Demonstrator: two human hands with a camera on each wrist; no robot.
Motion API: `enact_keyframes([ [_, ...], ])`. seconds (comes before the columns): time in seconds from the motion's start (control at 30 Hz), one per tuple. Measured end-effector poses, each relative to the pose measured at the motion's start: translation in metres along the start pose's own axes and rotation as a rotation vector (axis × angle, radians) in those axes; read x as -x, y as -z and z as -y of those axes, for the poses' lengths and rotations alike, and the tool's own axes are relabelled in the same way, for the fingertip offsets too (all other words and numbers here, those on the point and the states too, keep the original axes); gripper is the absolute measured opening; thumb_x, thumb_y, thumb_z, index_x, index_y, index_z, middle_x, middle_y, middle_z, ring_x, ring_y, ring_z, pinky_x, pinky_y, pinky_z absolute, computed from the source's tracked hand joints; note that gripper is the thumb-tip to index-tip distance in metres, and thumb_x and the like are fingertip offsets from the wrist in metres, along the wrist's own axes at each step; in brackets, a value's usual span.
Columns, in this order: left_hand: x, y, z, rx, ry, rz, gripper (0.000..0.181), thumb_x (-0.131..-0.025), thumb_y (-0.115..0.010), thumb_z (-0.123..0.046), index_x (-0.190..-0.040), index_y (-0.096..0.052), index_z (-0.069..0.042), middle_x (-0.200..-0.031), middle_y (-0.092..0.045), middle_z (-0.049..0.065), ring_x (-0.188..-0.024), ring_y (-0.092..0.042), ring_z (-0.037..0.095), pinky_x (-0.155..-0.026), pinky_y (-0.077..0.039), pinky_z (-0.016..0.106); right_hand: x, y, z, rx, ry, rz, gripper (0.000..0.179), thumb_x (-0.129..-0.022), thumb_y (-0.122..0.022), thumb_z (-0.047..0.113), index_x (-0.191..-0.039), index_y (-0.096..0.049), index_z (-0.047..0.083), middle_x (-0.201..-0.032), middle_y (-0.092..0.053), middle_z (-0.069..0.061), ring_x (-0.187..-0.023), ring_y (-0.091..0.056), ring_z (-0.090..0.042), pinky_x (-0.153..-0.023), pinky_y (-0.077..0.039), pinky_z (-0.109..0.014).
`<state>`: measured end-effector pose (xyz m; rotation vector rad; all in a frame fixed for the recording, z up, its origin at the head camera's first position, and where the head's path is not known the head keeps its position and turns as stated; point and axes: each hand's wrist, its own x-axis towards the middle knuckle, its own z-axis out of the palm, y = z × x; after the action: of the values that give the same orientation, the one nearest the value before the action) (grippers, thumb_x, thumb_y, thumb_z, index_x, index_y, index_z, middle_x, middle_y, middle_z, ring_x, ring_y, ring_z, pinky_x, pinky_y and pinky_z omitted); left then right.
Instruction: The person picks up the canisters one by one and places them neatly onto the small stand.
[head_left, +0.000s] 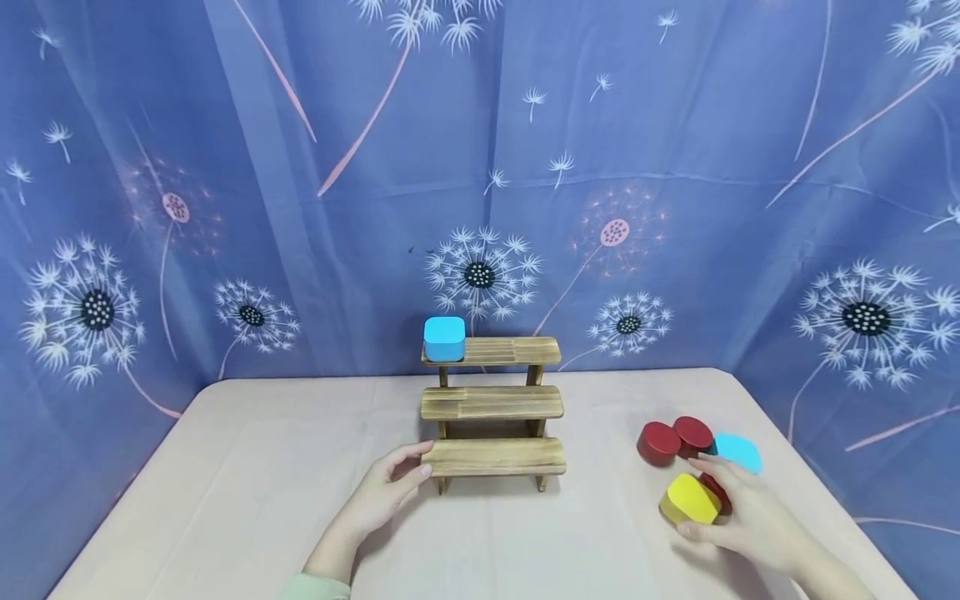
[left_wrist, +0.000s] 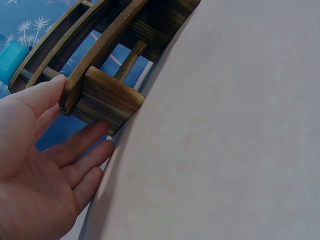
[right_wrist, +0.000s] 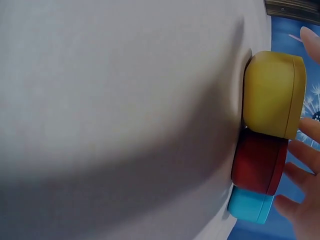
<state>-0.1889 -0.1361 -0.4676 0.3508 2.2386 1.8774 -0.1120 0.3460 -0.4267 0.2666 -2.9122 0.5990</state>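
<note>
A three-step wooden display stand [head_left: 491, 457] occupies the middle of the table. My left hand [head_left: 378, 496] holds the left end of its lowest step between thumb and index finger; in the left wrist view the other fingers [left_wrist: 92, 162] reach toward the stand's leg. A light-blue rounded tin [head_left: 445, 340] sits on the left of the top step. At the right, my right hand [head_left: 761, 521] hovers round a yellow rounded-square tin [head_left: 688, 500], fingers spread and loosely bent. The right wrist view shows its thumb [right_wrist: 311, 44] apart from the tin. A red tin [head_left: 718, 493] beside the yellow one is partly hidden.
Two round red tins [head_left: 660, 442] stand side by side behind the yellow one. Another light-blue tin [head_left: 738, 452] lies to their right, near the table's right edge. A blue dandelion-print curtain [head_left: 360, 250] hangs behind the pale tabletop [head_left: 277, 450] and along its sides.
</note>
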Motion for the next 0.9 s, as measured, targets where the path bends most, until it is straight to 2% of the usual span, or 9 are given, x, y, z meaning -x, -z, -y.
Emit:
enact_keyframes([
  [0.23, -0.0005, -0.0043, 0.0015, 0.01, -0.025, 0.011, 0.047, -0.093, -0.06, -0.023, -0.134, -0.05, -0.003, -0.135, -0.049, 0.024, -0.121, -0.052, 0.036, -0.095, -0.051, 0.043, 0.0026, -0.0009, -0.0014, 0.041, 0.029, -0.019, 0.086, -0.061, -0.083, 0.054, -0.126, -0.055, 0.007, -0.131, -0.052, -0.017, -0.113, -0.051, -0.04, -0.082, -0.048, -0.063],
  [0.53, -0.0021, -0.005, 0.0031, -0.052, -0.069, -0.006, 0.045, -0.092, -0.061, -0.023, -0.133, -0.052, -0.005, -0.13, -0.056, 0.019, -0.118, -0.056, 0.032, -0.097, -0.049, 0.033, 0.0014, -0.0011, -0.0018, 0.074, 0.059, -0.024, 0.081, -0.061, -0.082, 0.054, -0.121, -0.059, 0.004, -0.129, -0.053, -0.018, -0.113, -0.049, -0.041, -0.083, -0.046, -0.066],
  [0.73, -0.0006, -0.0033, 0.0033, -0.054, -0.052, 0.007, 0.047, -0.092, -0.061, -0.025, -0.134, -0.051, -0.006, -0.131, -0.054, 0.02, -0.119, -0.055, 0.033, -0.097, -0.05, 0.036, 0.0005, -0.0029, -0.0006, 0.086, 0.048, -0.017, 0.077, -0.062, -0.082, 0.053, -0.117, -0.061, 0.003, -0.129, -0.053, -0.018, -0.113, -0.049, -0.042, -0.083, -0.046, -0.065],
  [0.9, 0.0004, 0.0007, 0.0022, -0.054, -0.025, -0.008, 0.046, -0.092, -0.062, -0.026, -0.133, -0.052, -0.008, -0.134, -0.052, 0.02, -0.118, -0.055, 0.033, -0.094, -0.052, 0.037, -0.0038, -0.006, 0.0014, 0.085, 0.047, -0.011, 0.075, -0.064, -0.081, 0.054, -0.116, -0.062, 0.002, -0.13, -0.053, -0.018, -0.114, -0.049, -0.042, -0.085, -0.046, -0.064],
])
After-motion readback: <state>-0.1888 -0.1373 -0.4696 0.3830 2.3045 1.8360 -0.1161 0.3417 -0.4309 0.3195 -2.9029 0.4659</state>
